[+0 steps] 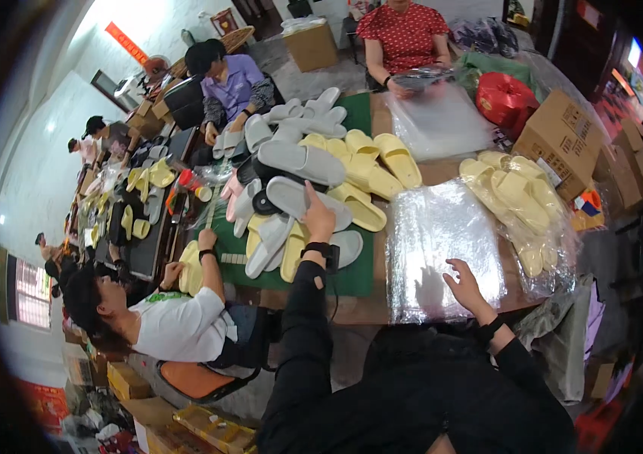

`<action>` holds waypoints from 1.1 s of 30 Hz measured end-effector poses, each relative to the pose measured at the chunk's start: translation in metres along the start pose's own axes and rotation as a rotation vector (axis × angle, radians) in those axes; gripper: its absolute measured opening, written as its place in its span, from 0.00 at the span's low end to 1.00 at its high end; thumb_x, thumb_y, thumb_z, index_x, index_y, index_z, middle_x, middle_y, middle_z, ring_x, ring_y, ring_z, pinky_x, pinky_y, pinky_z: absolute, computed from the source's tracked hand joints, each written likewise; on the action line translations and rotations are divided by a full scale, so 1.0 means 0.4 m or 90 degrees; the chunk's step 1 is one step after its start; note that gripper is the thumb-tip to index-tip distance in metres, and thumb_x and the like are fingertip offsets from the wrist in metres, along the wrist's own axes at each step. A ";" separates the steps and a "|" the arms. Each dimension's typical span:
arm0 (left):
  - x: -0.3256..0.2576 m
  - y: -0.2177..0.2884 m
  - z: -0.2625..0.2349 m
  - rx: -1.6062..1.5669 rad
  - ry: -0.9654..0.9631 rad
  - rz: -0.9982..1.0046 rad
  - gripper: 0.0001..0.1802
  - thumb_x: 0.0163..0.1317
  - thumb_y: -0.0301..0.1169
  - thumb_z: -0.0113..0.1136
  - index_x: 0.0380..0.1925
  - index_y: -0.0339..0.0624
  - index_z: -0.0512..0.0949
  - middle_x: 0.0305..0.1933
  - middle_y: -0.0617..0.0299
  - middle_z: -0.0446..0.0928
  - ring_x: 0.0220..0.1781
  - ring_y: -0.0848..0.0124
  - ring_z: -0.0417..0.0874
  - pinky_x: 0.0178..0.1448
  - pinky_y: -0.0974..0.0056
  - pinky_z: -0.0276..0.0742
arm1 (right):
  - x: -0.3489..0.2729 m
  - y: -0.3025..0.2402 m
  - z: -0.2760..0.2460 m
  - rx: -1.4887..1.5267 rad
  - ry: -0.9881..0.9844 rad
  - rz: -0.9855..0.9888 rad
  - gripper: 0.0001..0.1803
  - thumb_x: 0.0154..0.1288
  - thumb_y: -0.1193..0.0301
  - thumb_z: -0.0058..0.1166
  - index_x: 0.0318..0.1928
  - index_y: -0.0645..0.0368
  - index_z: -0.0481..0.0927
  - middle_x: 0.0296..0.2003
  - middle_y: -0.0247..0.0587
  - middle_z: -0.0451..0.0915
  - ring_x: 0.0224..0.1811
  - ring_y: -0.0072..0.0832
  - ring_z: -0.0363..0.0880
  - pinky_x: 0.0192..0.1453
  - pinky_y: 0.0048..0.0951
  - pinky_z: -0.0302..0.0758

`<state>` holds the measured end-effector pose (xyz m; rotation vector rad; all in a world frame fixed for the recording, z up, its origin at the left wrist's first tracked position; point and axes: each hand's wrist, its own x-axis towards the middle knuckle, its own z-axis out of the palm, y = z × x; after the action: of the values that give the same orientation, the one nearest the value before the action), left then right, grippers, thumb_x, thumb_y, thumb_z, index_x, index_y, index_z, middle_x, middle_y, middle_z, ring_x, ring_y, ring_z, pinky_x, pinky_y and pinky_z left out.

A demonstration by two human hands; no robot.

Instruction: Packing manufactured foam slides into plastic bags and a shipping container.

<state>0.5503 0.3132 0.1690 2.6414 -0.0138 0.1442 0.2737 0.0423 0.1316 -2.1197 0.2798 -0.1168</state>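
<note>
Head view: the wearer's left hand (319,218) lay at the near side of a mixed pile of slides, index finger extended along a grey slide (284,193). Contact appeared likely; could not tell whether the thumb and other fingers had closed on it. The pile rested on a green mat (355,284) covering the left part of the tabletop (436,172); yellow slides (397,160) sat along its right flank.

Right hand (468,289): fingers spread, grasping nothing, above a stack of clear plastic sleeves (427,234) at the tabletop's near edge. Bagged yellow slides (522,197) were heaped right of the sleeves, toward the right edge. Beyond them, near the far right corner, stood a cardboard box (560,144), with a red roll (504,98) beside it. A second stack of clear sleeves (442,125) lay at the far edge.

Co-workers: a person in a red patterned top (403,34) at the far edge handled a clear package; a person in a white T-shirt (185,325), at left, held a pale yellow slide (191,270).
</note>
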 end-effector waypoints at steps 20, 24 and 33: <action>0.136 0.069 0.117 -0.224 0.004 -0.187 0.31 0.55 0.31 0.46 0.59 0.34 0.53 0.40 0.36 0.75 0.44 0.43 0.75 0.48 0.48 0.69 | -0.105 0.112 0.031 -0.026 -0.284 0.126 0.30 0.66 0.56 0.41 0.62 0.61 0.57 0.51 0.57 0.71 0.51 0.44 0.72 0.54 0.35 0.69; 0.076 0.084 0.145 -0.277 0.202 -0.163 0.30 0.57 0.33 0.47 0.57 0.28 0.54 0.43 0.32 0.72 0.45 0.42 0.74 0.49 0.48 0.68 | -0.083 0.123 0.066 -0.068 -0.395 -0.059 0.28 0.67 0.56 0.38 0.62 0.56 0.59 0.53 0.58 0.68 0.56 0.49 0.67 0.59 0.38 0.64; -0.241 0.416 0.218 -0.913 -0.171 -0.227 0.25 0.61 0.31 0.44 0.53 0.40 0.47 0.51 0.47 0.61 0.50 0.59 0.70 0.51 0.55 0.71 | -0.039 0.223 0.129 -0.285 -0.600 -0.103 0.30 0.65 0.47 0.32 0.61 0.50 0.60 0.51 0.58 0.68 0.55 0.51 0.66 0.57 0.45 0.65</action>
<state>0.4572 0.1240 0.1618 1.1830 0.1885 -0.2611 0.2548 0.0427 0.0291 -2.3715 -0.4660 0.9052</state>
